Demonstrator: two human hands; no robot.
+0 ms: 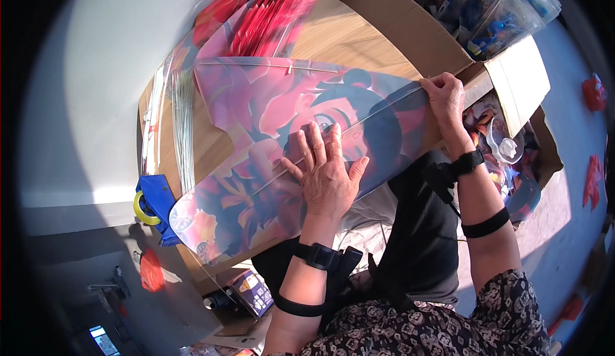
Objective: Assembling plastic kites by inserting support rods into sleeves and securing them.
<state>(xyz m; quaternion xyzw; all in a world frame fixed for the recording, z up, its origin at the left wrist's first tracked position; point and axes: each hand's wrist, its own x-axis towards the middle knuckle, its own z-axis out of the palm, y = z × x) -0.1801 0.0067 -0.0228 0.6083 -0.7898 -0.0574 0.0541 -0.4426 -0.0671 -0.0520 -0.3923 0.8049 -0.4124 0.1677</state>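
Observation:
A pink and blue printed kite [250, 109] of thin, glossy sheet lies spread over the wooden table, its lower edge near my lap. Along its middle runs a thin pale rod [384, 106], and a shorter rod [250, 64] lies along its top edge. My left hand [327, 180] rests flat on the kite with fingers spread, across the line of the rod. At the kite's right corner my right hand [445, 100] pinches the edge where the rod ends, thumb and forefinger together.
Folded red and pink sheets [269, 26] lie at the back. Bundled thin rods [184, 125] and a blue tape dispenser [157, 205] are at the left. A cardboard box [410, 16] stands behind, near clear plastic bags [506, 16]. An open box [548, 145] at right holds colourful scraps.

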